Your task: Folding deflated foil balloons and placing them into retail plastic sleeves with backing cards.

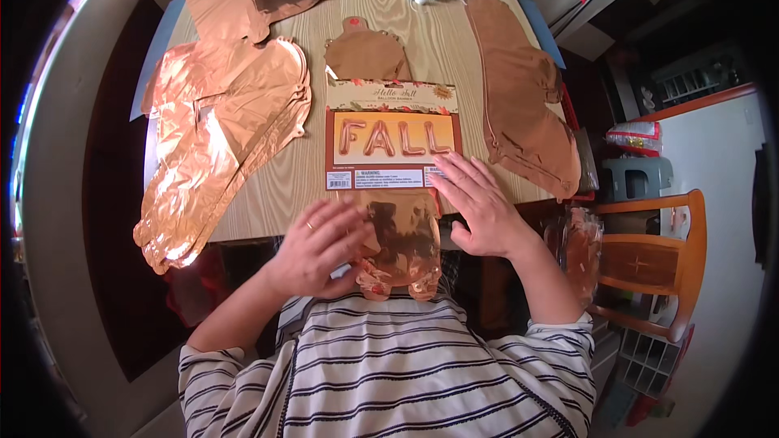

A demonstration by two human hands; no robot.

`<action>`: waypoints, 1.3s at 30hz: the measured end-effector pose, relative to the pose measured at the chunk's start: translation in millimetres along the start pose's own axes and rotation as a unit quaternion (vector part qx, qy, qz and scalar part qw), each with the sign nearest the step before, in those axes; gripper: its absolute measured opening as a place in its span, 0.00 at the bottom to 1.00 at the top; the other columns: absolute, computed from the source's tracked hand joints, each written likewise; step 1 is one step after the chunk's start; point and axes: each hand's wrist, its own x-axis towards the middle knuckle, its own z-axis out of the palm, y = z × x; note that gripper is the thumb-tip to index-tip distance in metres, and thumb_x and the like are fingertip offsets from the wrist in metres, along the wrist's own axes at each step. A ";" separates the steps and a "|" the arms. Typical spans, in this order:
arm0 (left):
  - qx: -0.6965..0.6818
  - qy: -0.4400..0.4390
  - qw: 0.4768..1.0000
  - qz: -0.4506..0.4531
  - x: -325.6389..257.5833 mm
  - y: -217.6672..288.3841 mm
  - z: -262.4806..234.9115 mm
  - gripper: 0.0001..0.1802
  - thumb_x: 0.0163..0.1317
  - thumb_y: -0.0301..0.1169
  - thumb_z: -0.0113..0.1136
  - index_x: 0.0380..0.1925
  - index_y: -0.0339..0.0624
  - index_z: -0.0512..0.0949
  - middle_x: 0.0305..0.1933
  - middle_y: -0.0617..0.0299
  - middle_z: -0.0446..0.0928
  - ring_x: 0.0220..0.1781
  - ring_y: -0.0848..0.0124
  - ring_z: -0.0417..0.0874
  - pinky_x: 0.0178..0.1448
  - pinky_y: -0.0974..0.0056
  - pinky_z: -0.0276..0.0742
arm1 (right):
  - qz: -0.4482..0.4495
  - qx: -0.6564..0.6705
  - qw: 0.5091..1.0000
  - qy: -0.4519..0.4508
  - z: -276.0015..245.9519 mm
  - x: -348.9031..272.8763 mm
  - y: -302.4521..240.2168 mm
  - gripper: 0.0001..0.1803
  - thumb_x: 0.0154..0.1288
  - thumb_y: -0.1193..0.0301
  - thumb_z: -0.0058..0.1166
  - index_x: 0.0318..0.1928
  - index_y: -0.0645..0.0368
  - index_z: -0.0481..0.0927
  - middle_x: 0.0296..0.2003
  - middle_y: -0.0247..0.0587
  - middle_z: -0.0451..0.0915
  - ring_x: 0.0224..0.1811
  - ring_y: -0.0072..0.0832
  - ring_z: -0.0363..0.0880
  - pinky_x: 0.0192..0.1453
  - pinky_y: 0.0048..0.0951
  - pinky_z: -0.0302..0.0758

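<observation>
While both hands flatten it | rose-gold foil balloon point(403, 247) lies between them, long axis running toward the body | left hand point(318, 247) and right hand point(480, 207) open-palmed, equally near | balloon package point(393, 136) just beyond fingertips on table point(442, 49).

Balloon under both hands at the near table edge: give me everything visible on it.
The flat foil balloon is shiny rose-gold, uninflated and creased, with mirror-like reflections. It lies at the near edge of the wooden table, its lower part hanging past the edge toward the striped shirt, ending in two rounded lobes with reddish marks. Its top tucks against the lower edge of the printed package card. The left hand rests on its left side; the right hand lies flat at its upper right, partly on the card.
</observation>
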 end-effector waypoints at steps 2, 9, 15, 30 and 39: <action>0.044 0.007 0.998 -0.046 5.2 -0.9 -7.1 0.36 0.52 0.36 0.65 0.64 0.41 0.73 0.69 0.48 0.71 0.73 0.47 0.69 0.75 0.41 0.60 | -0.009 -0.002 1.000 0.007 5.1 -0.8 -2.3 0.41 0.47 0.75 0.58 0.68 0.61 0.70 0.73 0.51 0.63 0.78 0.46 0.57 0.81 0.51 0.51; 0.067 -0.032 0.994 -0.077 3.9 -6.7 -11.6 0.45 0.46 0.34 0.68 0.69 0.41 0.67 0.69 0.49 0.70 0.73 0.49 0.69 0.77 0.44 0.60 | -0.065 -0.039 0.995 0.063 25.1 7.8 -0.8 0.37 0.49 0.73 0.63 0.64 0.60 0.72 0.70 0.52 0.67 0.75 0.46 0.62 0.80 0.53 0.55; 0.107 0.095 0.989 -0.036 -13.1 -18.4 11.5 0.30 0.52 0.26 0.69 0.59 0.40 0.76 0.54 0.54 0.81 0.61 0.53 0.81 0.67 0.49 0.75 | -0.139 -0.121 0.960 0.212 51.8 14.6 -6.6 0.20 0.58 0.71 0.63 0.52 0.57 0.79 0.56 0.47 0.80 0.63 0.44 0.77 0.71 0.50 0.69; 0.036 0.220 0.949 -0.223 -9.7 -14.9 18.7 0.15 0.52 0.26 0.77 0.38 0.44 0.80 0.33 0.62 0.83 0.38 0.63 0.86 0.42 0.62 0.81 | 0.121 0.092 0.952 0.266 49.8 32.0 -31.0 0.20 0.55 0.69 0.71 0.44 0.56 0.74 0.40 0.45 0.78 0.43 0.45 0.78 0.49 0.41 0.74; -0.018 0.206 0.947 -0.244 -11.0 -1.9 15.9 0.26 0.51 0.25 0.77 0.51 0.43 0.78 0.29 0.63 0.83 0.34 0.67 0.87 0.39 0.63 0.81 | -0.039 -0.130 0.958 0.252 75.7 17.1 -72.5 0.18 0.58 0.64 0.63 0.49 0.55 0.80 0.51 0.43 0.78 0.57 0.39 0.75 0.58 0.43 0.70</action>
